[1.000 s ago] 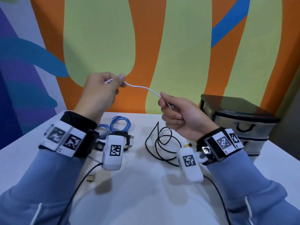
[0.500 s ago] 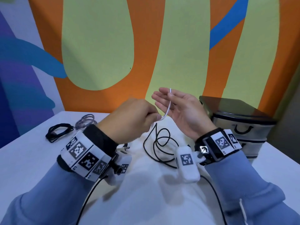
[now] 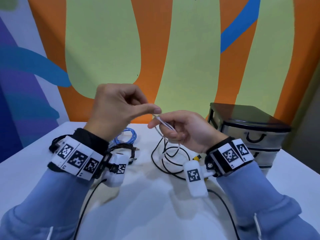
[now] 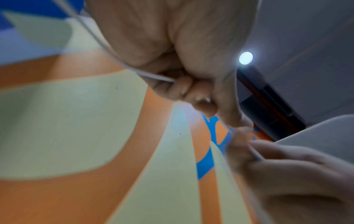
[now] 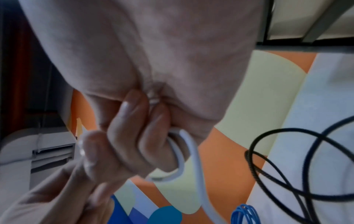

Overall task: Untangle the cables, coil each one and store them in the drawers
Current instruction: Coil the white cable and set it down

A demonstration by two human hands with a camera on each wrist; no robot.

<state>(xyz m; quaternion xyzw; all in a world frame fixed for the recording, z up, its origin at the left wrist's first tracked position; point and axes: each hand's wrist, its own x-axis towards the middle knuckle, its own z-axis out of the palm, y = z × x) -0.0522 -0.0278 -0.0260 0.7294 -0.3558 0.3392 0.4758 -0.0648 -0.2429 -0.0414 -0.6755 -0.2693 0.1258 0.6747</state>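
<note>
Both hands raised above the white counter (image 3: 155, 213), close together at the middle of the scene. Left hand (image 3: 119, 108), fingers curled, thumb and forefinger pinching the thin white cable (image 3: 163, 122) at its upper end; same pinch seen from the left wrist, with the cable (image 4: 153, 77) running across the curled fingers and on toward the other hand. Right hand (image 3: 183, 130) just to the right and slightly lower, fingers curled round the white cable, a small loop of it wrapped about the fingers and a loose tail hanging down toward the counter. From the right wrist, that loop (image 5: 180, 159) hugging the curled fingers (image 5: 122, 136), the tail dropping past them.

On the counter below the right hand, a loose black cable (image 3: 166, 160) in open loops, with a small yellow plug (image 3: 197, 157) beside it. Farther left, behind the left wrist, a coiled blue cable (image 3: 126, 137), and just nearer than it a bundled black cable (image 3: 126, 149) with a metal plug showing. Another black cable bundle (image 3: 54, 144) partly hidden behind the left wristband.

At the far right of the counter, a small drawer unit (image 3: 249, 134) with a black top and grey drawers, both visible drawers closed, black handles facing near.
</note>
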